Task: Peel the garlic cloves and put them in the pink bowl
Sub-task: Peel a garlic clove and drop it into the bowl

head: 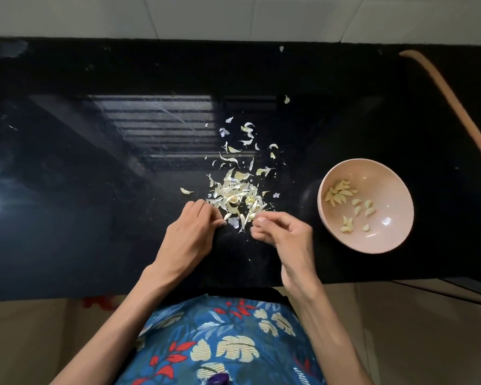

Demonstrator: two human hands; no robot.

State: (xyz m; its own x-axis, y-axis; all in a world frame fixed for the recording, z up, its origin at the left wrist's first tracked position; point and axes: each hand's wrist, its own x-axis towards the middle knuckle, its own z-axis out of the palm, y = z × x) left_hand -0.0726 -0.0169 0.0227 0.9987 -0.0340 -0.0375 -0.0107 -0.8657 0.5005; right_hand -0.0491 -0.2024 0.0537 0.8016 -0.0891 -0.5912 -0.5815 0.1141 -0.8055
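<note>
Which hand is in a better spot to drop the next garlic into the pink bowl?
Probably the right hand: it is much nearer the pink bowl. The left hand is farther away. It pinches a garlic clove, so it would have to reach across or pass it over.

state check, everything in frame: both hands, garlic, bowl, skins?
left hand: pinches a garlic clove at its fingertips
right hand: fingers curled; cannot tell whether it holds anything
garlic clove: tip shows past the left fingers, peeled or not unclear
pink bowl: upright on the counter, right of both hands
peeled cloves: loose inside the bowl
garlic skins: scattered pile just beyond the hands
</note>
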